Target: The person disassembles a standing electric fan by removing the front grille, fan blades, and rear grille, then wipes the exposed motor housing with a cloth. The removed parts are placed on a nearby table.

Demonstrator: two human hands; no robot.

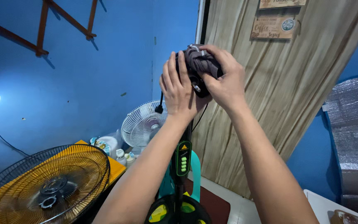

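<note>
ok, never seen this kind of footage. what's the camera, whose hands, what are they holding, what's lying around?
One picture, from a camera worn on a person's head. No robot: both bare hands are the wearer's own. The left hand and right hand clasp a black motor head atop a fan stand pole, with a grey cloth bunched over it. At lower left a black fan grille lies on an orange table; behind it a white fan and small bottles. A beige curtain hangs behind.
</note>
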